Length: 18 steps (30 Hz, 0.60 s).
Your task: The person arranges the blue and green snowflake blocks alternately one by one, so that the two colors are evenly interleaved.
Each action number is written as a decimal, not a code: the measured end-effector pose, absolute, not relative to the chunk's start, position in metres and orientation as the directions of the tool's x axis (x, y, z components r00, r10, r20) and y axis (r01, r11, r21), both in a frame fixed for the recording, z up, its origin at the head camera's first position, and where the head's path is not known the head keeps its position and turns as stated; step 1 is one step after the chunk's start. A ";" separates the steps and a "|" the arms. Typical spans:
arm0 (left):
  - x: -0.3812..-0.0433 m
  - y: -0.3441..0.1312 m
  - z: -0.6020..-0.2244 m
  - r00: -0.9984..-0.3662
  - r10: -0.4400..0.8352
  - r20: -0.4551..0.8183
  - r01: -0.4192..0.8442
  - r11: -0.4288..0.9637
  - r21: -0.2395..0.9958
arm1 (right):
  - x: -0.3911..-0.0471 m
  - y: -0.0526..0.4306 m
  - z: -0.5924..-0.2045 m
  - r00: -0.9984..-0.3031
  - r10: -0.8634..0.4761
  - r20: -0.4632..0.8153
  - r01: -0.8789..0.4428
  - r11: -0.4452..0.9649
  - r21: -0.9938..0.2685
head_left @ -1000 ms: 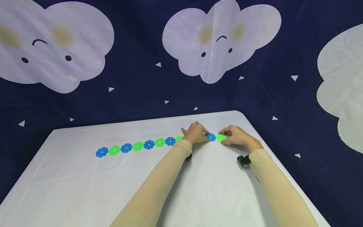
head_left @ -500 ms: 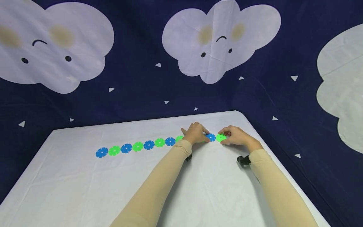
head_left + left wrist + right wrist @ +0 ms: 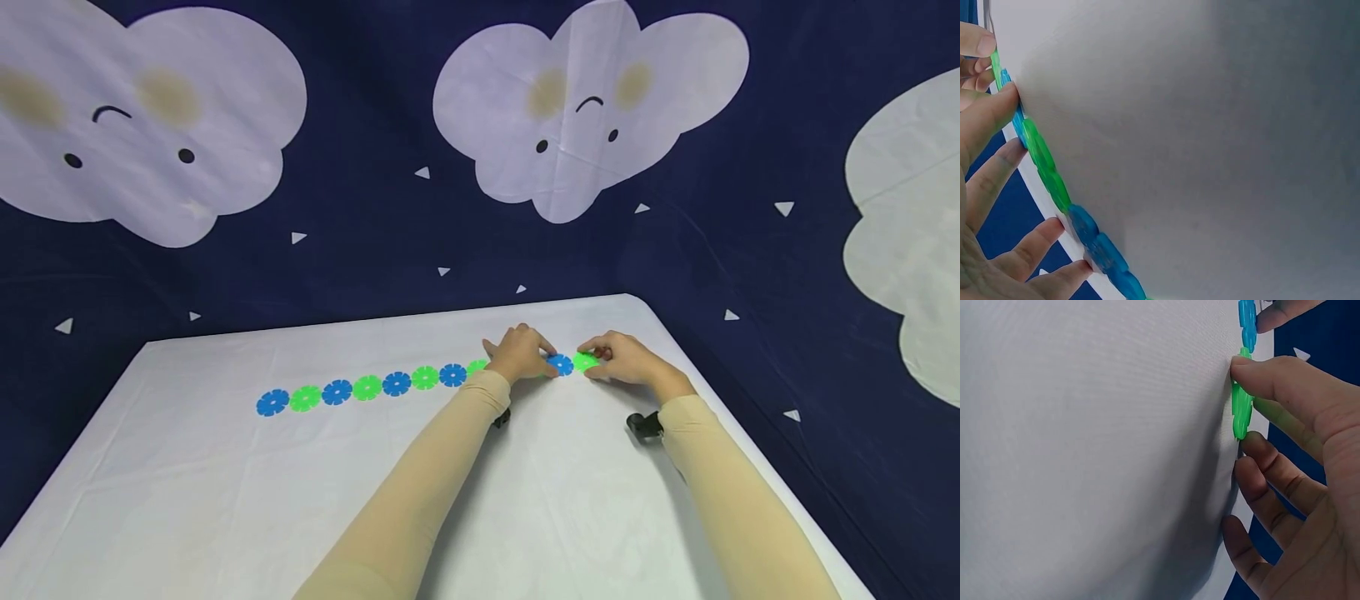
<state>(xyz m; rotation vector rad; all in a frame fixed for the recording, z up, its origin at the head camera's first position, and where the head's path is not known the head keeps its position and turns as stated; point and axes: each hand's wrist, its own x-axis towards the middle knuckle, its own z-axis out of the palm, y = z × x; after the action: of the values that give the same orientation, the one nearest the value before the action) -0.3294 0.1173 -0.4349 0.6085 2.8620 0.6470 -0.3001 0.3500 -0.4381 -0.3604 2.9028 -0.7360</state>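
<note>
A row of slotted plastic snowflake discs, alternating blue and green, runs across the table. In the head view my left hand (image 3: 517, 354) lies over part of the row. Its thumb and index finger pinch the blue disc (image 3: 560, 365) at the right end; the other fingers spread along the row's far side. My right hand (image 3: 628, 358) pinches a green disc (image 3: 584, 362) between thumb and fingers. That green disc (image 3: 1242, 403) stands edge to edge with the blue disc (image 3: 1248, 325) in the right wrist view; whether their slots interlock I cannot tell.
The white-covered table (image 3: 225, 500) ends just beyond the row and to the right of my right arm. Behind it hangs a dark blue cloth (image 3: 360, 250) with printed clouds. A black wrist mount (image 3: 643, 425) sits under my right sleeve.
The head view has shifted slightly. Both hands keep their pinch on the two discs; the right thumb now covers a little more of the green disc.
</note>
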 end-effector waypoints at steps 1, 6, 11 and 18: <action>-0.329 0.117 -0.435 -0.907 0.418 -0.051 0.355 0.824 0.442 | -0.301 0.350 -0.439 -0.963 -0.264 -0.058 -0.204 0.851 -0.484; -0.333 0.112 -0.436 -0.904 0.422 -0.063 0.344 0.809 0.476 | -0.305 0.349 -0.441 -0.961 -0.275 -0.039 -0.223 0.847 -0.482; -0.339 0.099 -0.433 -0.880 0.464 -0.100 0.339 0.762 0.552 | -0.302 0.350 -0.437 -0.963 -0.269 -0.003 -0.233 0.840 -0.490; -0.343 0.049 -0.408 -0.822 0.569 0.026 0.480 0.669 0.567 | -0.290 0.348 -0.422 -0.966 -0.249 0.063 -0.243 0.807 -0.538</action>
<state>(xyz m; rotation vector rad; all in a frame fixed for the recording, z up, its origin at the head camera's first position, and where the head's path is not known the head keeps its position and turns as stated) -0.3427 0.0492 -0.4084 0.8634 2.7278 0.8615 -0.2903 0.3477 -0.4216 -0.4054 2.9760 -0.8832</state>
